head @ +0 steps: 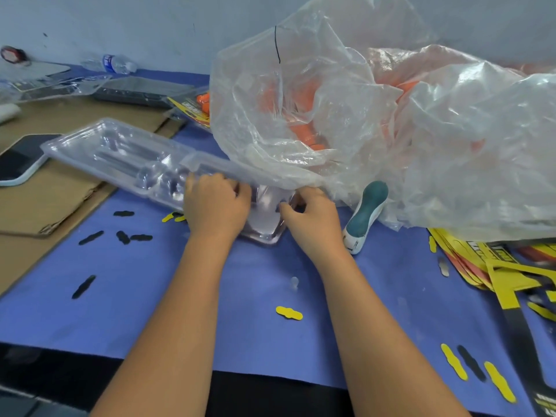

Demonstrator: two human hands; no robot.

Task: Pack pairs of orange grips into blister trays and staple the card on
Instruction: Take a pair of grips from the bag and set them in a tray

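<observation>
My left grip and right grip pinch the blister tray; the bag of orange grips looms just behind, a stapler right.

**Bright, even light; soft focus and wide-angle bend**

Diffuse overhead light fills the scene, leaving only faint shadows. White glare streaks the crumpled clear plastic bag and the clear moulded blister tray. Detail is slightly soft throughout. The blue-covered table curves toward the frame edges.
</observation>
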